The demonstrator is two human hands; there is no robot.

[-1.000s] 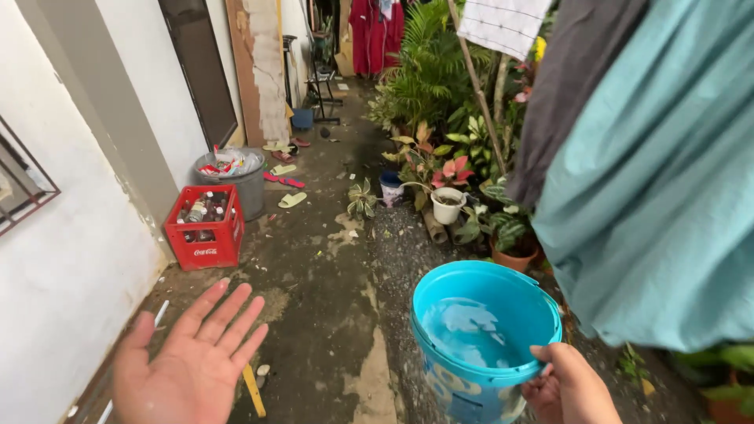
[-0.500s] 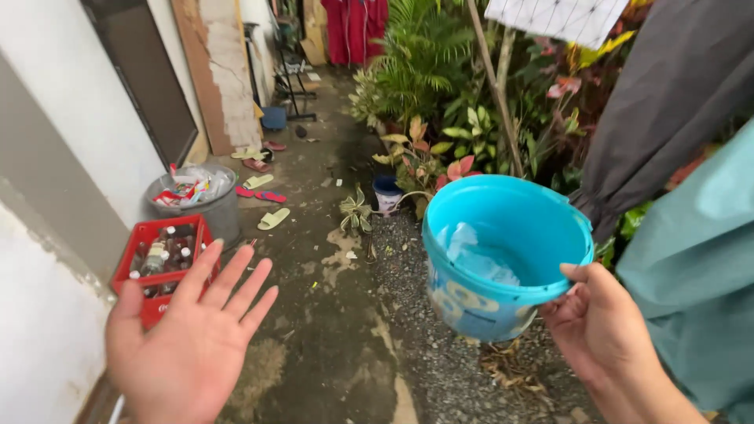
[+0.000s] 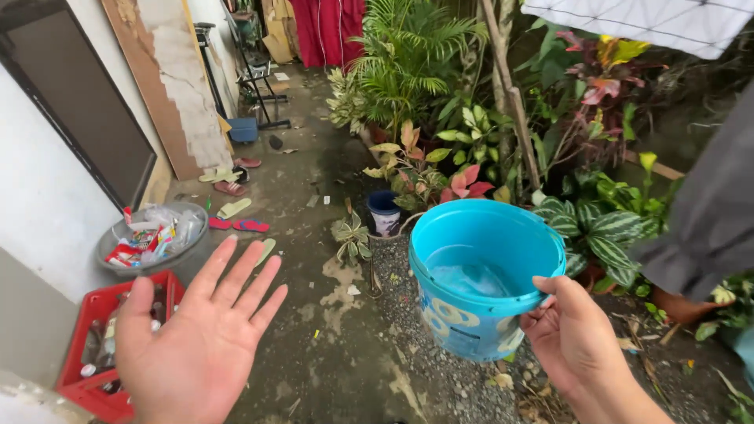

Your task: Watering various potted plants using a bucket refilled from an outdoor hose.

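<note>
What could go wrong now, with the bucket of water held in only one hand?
The right hand holds the blue bucket by its rim only, tilted, while the left hand is open and apart from it. The bucket may slip or spill its water. The concrete ground looks wet, so slipping there is possible.

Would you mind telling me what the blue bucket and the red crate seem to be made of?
The blue bucket, held at its rim by the right hand, looks like smooth moulded plastic: even colour, thin rolled rim, slight sheen. The red crate beside the open left hand also looks like rigid plastic, with thick moulded walls in one matte colour.
</note>
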